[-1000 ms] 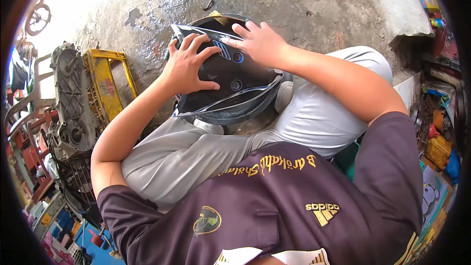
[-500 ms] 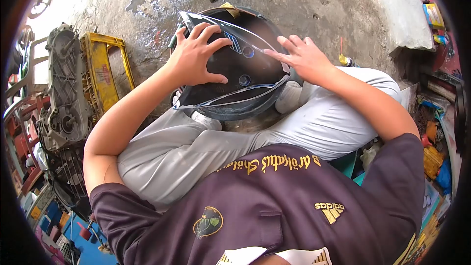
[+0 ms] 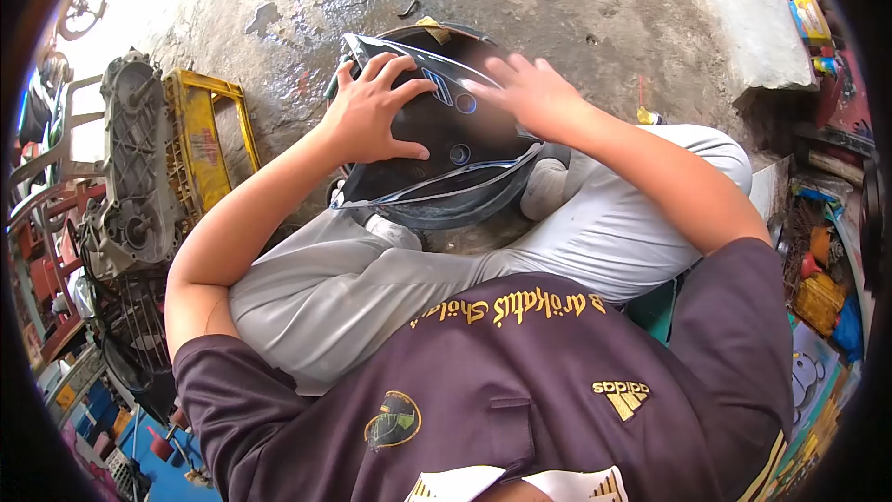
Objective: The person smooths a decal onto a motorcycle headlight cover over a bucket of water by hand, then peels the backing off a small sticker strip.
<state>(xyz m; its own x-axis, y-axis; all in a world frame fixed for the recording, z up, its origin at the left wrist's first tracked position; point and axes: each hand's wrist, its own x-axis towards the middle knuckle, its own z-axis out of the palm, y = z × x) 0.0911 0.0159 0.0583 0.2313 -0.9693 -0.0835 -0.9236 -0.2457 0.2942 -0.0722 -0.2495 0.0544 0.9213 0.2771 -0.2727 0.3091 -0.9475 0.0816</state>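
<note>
A glossy black, pointed plastic panel [image 3: 409, 121], like a motorcycle body cover, lies across a round black tub [image 3: 465, 214] between my feet. It has two round holes and a pale striped mark near its upper edge. My left hand [image 3: 372, 112] grips the panel's left part, thumb and fingers spread over its face. Over the panel's upper right edge is my right hand [image 3: 534, 98], fingers stretched out and smeared by motion. Whether it touches the panel I cannot tell. A yellow scrap [image 3: 432, 30] hangs on the tub's far rim.
At left stand a grey metal engine casing [image 3: 139, 158] and a yellow crate [image 3: 200, 149]. A pale concrete block [image 3: 753, 28] is at the upper right. Coloured clutter [image 3: 822, 288] lines the right side. The concrete floor [image 3: 557, 0] is wet in places.
My right hand has moved left and a little up along the panel's upper edge. My left hand keeps its place on the panel. The view has shifted slightly.
</note>
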